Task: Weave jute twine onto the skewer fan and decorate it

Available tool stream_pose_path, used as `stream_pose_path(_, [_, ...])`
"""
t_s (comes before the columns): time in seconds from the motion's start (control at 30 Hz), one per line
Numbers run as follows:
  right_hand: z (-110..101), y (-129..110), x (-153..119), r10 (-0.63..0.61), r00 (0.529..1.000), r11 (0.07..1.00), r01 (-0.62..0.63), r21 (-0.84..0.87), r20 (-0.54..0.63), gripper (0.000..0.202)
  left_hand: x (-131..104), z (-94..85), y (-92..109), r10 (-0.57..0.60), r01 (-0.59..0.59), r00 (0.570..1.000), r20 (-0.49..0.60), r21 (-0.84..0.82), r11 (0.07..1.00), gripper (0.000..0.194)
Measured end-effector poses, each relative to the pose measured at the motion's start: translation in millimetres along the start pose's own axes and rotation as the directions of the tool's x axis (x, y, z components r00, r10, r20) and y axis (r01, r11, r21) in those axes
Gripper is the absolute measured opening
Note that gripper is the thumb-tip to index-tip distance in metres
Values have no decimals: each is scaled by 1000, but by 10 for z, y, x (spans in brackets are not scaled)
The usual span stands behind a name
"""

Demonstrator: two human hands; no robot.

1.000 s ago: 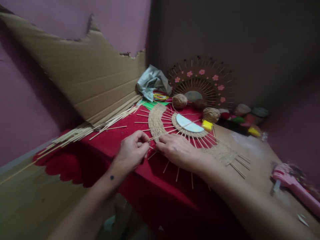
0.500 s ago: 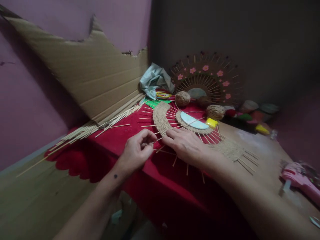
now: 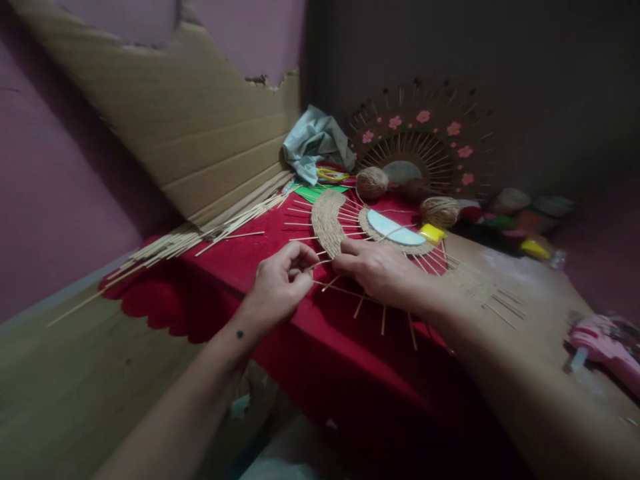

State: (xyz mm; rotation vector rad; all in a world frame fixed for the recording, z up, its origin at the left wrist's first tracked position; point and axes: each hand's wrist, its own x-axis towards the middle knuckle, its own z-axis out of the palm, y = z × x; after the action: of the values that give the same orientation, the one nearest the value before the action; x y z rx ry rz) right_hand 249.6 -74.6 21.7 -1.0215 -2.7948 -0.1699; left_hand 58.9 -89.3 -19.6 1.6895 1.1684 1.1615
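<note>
A half-round fan of thin sticks lies on the red cloth, with a woven jute twine band and a pale blue half-disc at its centre. My left hand is closed in a pinch on a strand of twine at the fan's near left edge. My right hand rests over the fan, its fingers closed on the sticks where the band ends; the fingertips are partly hidden. Bare stick ends poke out below this hand.
Loose sticks lie along the left, beside leaning cardboard. Twine balls, a crumpled cloth and a yellow packet are behind the fan. A flowered fan stands at the back; a pink glue gun lies right.
The whole view has shifted slightly, so things sit higher and a little to the right. My left hand still pinches the twine, and my right hand stays on the fan.
</note>
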Motion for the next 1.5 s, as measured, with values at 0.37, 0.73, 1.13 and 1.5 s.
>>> stream_pose_path(0.37, [-62, -4, 1, 30, 999, 998, -32, 54, 36, 18, -98, -19, 59, 85, -82, 996, 37, -59, 995, 14])
stream_pose_path(0.73, [-63, -1, 0, 22, 999, 999, -24, 48, 24, 17, -85, 4, 0, 97, -97, 995, 0, -23, 995, 14])
stream_pose_path(1.13, [-16, -68, -52, 5, 995, 999, -8, 37, 98, 16, 239, 61, 93, 193, -162, 981, 9, 583, 796, 32])
stream_pose_path(1.5, [-69, -73, -62, 17, 977, 979, -60, 195, 214, 18, 570, -56, -117, 88, -120, 991, 105, 360, 925, 21])
